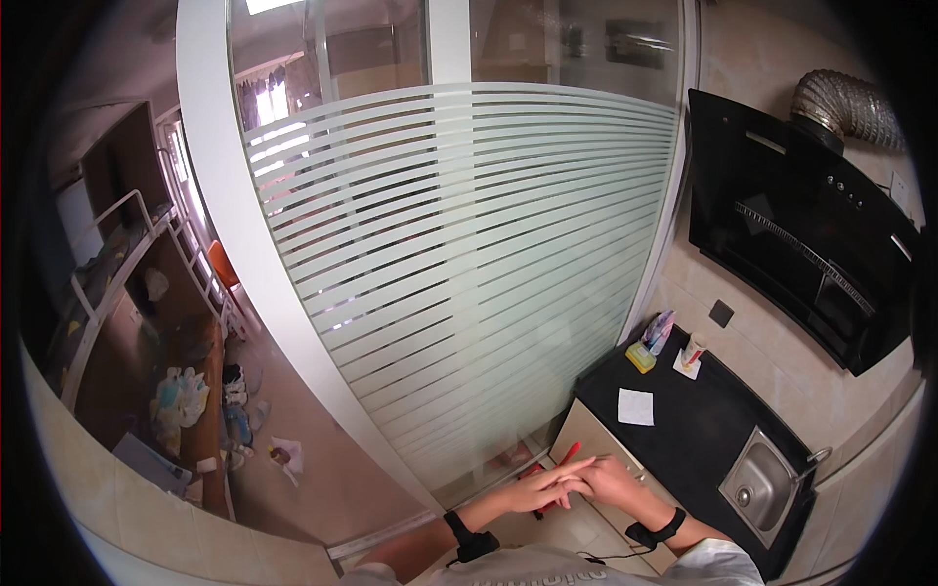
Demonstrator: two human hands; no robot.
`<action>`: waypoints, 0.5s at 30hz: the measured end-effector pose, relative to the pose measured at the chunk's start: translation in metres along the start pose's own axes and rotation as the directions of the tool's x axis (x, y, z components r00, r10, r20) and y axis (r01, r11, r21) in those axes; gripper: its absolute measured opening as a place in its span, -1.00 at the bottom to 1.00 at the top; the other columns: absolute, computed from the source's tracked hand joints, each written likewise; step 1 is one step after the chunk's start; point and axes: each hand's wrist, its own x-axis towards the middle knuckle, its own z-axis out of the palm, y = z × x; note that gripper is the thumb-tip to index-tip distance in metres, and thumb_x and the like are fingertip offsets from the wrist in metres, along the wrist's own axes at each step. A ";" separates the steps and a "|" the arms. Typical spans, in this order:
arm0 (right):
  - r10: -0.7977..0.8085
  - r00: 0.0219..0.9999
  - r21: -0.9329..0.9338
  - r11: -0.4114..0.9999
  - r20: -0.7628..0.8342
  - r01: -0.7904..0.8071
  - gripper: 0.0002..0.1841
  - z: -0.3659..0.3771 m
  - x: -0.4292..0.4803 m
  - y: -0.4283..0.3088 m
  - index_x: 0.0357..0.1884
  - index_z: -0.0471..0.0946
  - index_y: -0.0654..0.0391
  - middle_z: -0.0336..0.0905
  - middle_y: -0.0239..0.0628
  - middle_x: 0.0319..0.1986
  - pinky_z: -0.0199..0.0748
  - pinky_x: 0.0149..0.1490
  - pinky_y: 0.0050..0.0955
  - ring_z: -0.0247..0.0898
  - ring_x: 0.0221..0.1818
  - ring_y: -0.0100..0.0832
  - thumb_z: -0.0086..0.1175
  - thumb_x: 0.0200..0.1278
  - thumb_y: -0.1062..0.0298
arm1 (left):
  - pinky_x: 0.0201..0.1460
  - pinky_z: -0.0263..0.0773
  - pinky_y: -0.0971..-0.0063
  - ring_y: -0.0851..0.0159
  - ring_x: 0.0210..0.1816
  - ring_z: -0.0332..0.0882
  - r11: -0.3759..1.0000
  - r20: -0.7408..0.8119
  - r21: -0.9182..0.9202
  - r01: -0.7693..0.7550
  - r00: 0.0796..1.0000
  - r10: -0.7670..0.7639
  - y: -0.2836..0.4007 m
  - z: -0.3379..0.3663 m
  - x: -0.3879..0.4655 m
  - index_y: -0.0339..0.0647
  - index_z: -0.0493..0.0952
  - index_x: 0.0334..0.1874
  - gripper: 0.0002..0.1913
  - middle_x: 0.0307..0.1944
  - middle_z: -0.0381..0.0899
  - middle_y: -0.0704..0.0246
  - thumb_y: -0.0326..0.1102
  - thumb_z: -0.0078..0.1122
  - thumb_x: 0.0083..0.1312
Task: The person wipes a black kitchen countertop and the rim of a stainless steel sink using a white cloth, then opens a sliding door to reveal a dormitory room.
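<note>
Low in the head view, my two hands meet in front of my body. The fingers of my left hand (538,491) are stretched out and touch my right hand (614,481), whose fingers are bent and partly hidden. No object shows between them. Behind the hands, a red object with a long handle (570,454) is partly covered, so its kind cannot be told. Both wrists wear black straps. A black countertop (681,417) lies beyond my right hand, with a white paper square (635,407) on it.
A steel sink (760,480) is set in the counter at right, below a black range hood (799,220). A yellow pack (640,358) and a paper cup (692,349) stand near the wall. A striped glass partition (454,256) rises ahead; shoes (236,417) lie beyond it.
</note>
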 end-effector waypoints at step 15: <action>-0.100 0.995 0.088 0.991 0.001 0.100 -0.70 0.018 0.000 0.004 0.00 0.62 0.07 0.67 -0.07 -0.25 0.59 -0.05 -0.11 0.60 -0.16 0.01 0.14 0.20 0.43 | -0.12 0.47 0.52 0.44 -0.23 0.54 0.994 -0.017 0.095 -0.055 0.998 0.057 -0.024 -0.013 -0.013 0.08 0.04 0.64 -0.43 -0.08 0.51 0.38 -0.15 -0.17 0.63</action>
